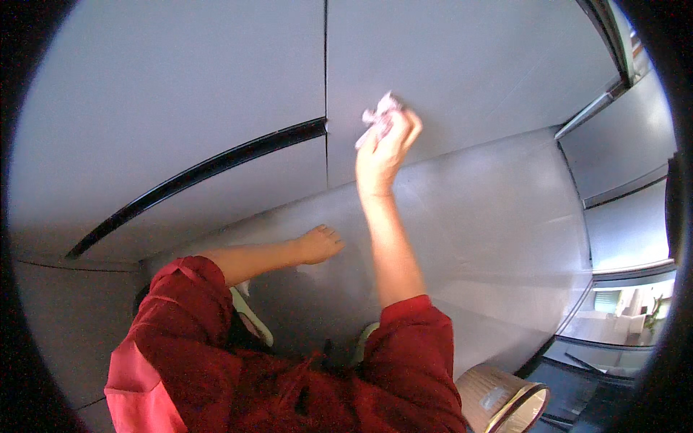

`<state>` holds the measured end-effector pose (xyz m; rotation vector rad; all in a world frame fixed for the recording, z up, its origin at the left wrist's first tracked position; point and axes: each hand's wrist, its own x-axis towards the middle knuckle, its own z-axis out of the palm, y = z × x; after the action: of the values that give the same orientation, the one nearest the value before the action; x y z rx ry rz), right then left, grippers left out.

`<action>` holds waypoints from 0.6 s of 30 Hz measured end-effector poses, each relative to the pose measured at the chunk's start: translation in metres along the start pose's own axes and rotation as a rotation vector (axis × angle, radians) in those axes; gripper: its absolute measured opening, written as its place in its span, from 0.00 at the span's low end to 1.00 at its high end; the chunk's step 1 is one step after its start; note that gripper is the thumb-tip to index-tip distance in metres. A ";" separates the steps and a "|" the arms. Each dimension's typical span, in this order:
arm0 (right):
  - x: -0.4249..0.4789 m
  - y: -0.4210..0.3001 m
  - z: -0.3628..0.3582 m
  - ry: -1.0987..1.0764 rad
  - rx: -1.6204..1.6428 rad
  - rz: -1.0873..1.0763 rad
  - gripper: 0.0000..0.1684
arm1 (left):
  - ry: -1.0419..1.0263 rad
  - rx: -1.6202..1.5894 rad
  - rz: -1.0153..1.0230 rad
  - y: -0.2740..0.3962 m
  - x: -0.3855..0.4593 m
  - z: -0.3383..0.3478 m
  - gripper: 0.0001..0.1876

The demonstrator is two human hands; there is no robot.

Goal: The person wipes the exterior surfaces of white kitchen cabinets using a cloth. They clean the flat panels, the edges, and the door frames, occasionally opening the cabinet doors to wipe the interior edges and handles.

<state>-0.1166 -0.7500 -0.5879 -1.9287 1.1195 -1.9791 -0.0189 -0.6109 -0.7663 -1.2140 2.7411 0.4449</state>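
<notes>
A crumpled pale pink and white cloth [385,111] is gripped in my right hand [391,143], which presses it against the lower part of a grey cabinet front [460,65]. My left hand [320,244] hangs lower, over the floor, its fingers loosely curled; nothing shows in it, and its palm is hidden. Above my left forearm, a long dark recessed handle strip [216,162] runs across the neighbouring grey panel [178,76] and ends at the vertical seam between the two panels.
Smooth grey floor [487,216] lies below the cabinet. A brown ribbed bin with a bag liner [492,398] is close by at the lower right. More grey fronts [622,135] stand along the right side. Parts of light green footwear [252,319] show beneath me.
</notes>
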 end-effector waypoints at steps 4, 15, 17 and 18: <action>0.093 -0.014 -0.011 0.144 0.021 -0.344 0.22 | -0.304 -0.045 -0.015 0.025 0.012 -0.057 0.14; -0.098 -0.011 0.043 -0.012 -0.118 0.407 0.34 | 0.058 0.056 0.201 -0.021 -0.105 -0.094 0.17; -0.097 -0.023 0.049 0.042 0.045 0.137 0.33 | -0.188 0.126 0.185 -0.022 -0.136 -0.063 0.18; -0.086 -0.033 0.051 0.029 -0.049 0.005 0.32 | -0.238 0.060 0.165 -0.024 -0.152 -0.047 0.19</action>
<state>-0.0443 -0.6954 -0.6422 -1.9246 1.1902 -2.0017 0.1017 -0.5333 -0.6939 -0.8635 2.6369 0.4845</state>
